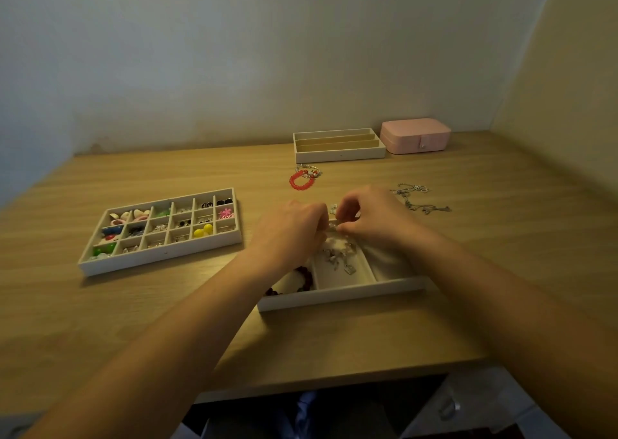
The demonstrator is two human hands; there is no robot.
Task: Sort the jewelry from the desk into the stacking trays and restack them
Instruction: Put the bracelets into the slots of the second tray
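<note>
My left hand (294,228) and my right hand (368,218) meet above the far end of a white tray (341,300) with long compartments, and both pinch a small pale beaded piece of jewelry (332,225) between their fingertips. Inside that tray lie a dark red bead bracelet (306,276) at the left and silvery pieces (337,258) in the middle. A many-celled tray (167,253) at the left holds colourful earrings. A red bracelet (301,181) and silver chains (418,201) lie loose on the desk.
A third white tray (337,156) with long slots stands at the back beside a closed pink jewelry box (416,136). Walls close the desk at the back and right. The desk's front edge runs under my forearms.
</note>
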